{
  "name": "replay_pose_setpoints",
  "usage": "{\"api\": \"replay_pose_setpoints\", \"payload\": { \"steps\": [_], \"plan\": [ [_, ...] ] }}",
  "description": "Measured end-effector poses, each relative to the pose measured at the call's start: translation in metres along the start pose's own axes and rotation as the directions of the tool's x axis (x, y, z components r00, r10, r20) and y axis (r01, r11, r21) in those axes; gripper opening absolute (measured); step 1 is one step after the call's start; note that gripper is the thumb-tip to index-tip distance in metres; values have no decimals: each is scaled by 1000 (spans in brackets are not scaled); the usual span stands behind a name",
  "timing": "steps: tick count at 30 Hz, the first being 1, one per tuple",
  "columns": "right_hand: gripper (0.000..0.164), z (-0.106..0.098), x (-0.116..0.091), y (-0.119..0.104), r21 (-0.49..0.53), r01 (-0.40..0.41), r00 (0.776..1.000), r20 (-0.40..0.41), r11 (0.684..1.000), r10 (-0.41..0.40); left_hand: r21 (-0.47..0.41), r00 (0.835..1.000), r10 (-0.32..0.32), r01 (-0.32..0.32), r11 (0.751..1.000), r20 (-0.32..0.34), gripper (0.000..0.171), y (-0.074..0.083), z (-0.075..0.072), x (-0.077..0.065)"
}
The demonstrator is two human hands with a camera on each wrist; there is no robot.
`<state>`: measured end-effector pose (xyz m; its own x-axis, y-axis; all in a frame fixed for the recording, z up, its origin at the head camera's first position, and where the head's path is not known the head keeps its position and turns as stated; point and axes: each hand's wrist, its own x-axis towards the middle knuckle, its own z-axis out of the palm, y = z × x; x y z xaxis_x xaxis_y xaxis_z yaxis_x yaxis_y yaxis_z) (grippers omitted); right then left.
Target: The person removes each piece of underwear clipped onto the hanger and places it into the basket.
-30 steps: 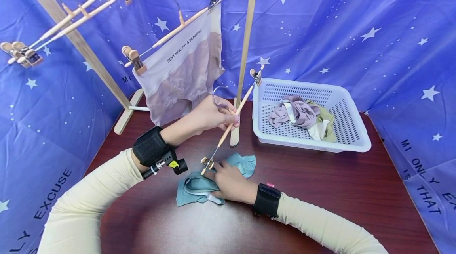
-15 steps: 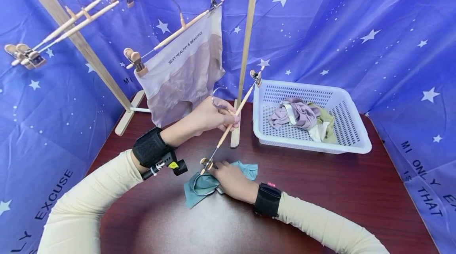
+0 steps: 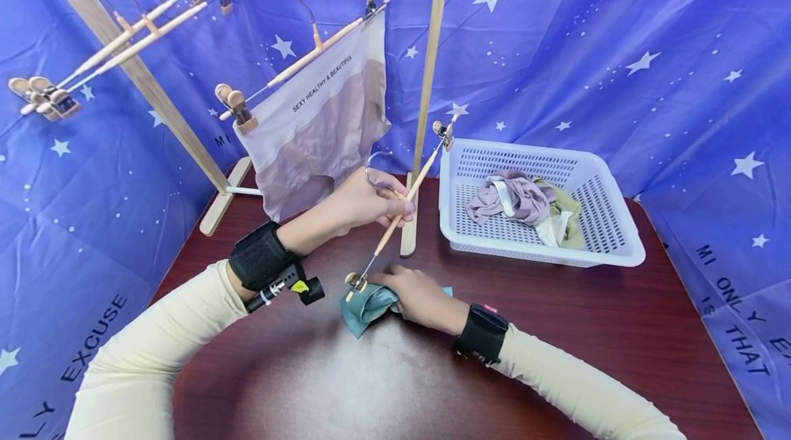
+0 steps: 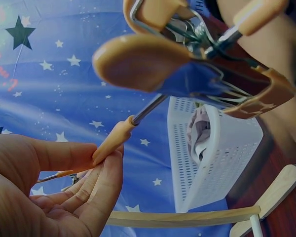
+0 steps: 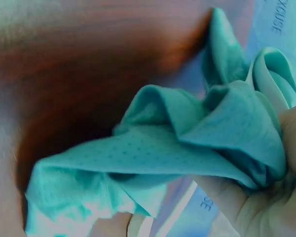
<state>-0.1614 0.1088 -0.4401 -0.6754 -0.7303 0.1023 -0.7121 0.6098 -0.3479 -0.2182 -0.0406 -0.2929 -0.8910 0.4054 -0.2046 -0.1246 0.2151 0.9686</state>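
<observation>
My left hand (image 3: 364, 203) pinches the wooden bar of a clip hanger (image 3: 387, 235) between thumb and fingers. The hanger slants, its lower clip (image 3: 356, 281) overlapping the cloth in the head view. In the left wrist view this clip (image 4: 143, 61) looms large, with no cloth in it. My right hand (image 3: 426, 296) grips crumpled teal underpants (image 3: 371, 304) just over the table. Seen from the right wrist, the underpants (image 5: 153, 148) are bunched at the fingers, with a loose end hanging out and folds standing up.
A wooden rack (image 3: 431, 69) stands at the back left. From it hang pale mauve underpants (image 3: 327, 131) on a clip hanger, plus two bare clip hangers (image 3: 142, 31). A white basket (image 3: 593, 255) at the right holds crumpled purple and olive garments. Blue star-patterned curtains surround the table (image 3: 556, 357).
My right hand has drawn the teal underpants together and shifted slightly to the right, bunching them and bringing their near edge up from the table. My left hand and the hanger have hardly moved.
</observation>
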Motion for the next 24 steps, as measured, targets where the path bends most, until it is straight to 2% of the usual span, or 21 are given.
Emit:
{"api": "replay_pose_setpoints", "payload": {
  "steps": [6,11,15,19,24],
  "plan": [
    [58,-31,1,10,145,40,998,-62,989,-31,35,1000,2,-2,999,-8,17,1,-2,1],
    [57,-64,-1,17,165,60,991,-129,985,-38,42,1000,12,-11,999,-8,16,-1,-5,2],
    [62,-95,-4,19,191,39,989,-147,981,-11,17,1000,21,-21,1000,-3,16,-3,-8,1],
    [67,-124,-8,22,166,34,986,-168,986,-6,-14,1000,23,-23,1000,10,16,-5,-10,0],
    [68,-154,-15,28,101,30,977,-212,994,-8,-9,1000,25,-25,1000,16,16,-10,-11,-2]
  ]
}}
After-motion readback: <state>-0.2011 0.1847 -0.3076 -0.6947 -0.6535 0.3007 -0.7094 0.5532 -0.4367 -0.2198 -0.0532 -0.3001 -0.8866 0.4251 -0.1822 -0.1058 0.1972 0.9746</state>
